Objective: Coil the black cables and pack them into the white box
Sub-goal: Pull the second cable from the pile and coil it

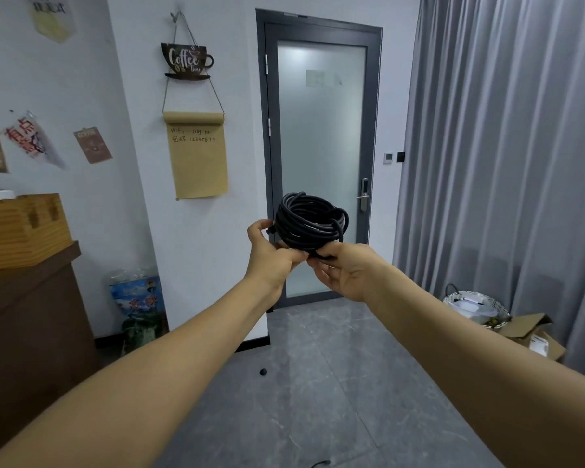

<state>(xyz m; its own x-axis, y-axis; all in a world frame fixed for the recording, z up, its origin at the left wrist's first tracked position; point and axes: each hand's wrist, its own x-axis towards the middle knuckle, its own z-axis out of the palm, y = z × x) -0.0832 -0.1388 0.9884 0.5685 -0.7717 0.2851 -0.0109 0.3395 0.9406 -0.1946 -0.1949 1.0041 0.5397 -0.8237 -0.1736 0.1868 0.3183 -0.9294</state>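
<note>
A black cable wound into a round coil (309,221) is held up at chest height in front of the frosted glass door. My left hand (270,251) grips the coil's left and lower side, thumb up beside a plug end. My right hand (343,271) pinches the cable at the bottom of the coil, where a strand crosses the loops. Both arms reach forward. The white box is not in view. A short piece of another black cable (320,463) lies on the floor at the bottom edge.
A brown counter (31,315) with a wooden crate (21,228) stands at left. A blue printed bag (139,309) leans against the wall. A woven basket (477,307) and an open cardboard box (534,334) sit by the grey curtain at right. A small black object (263,371) lies on the tiled floor.
</note>
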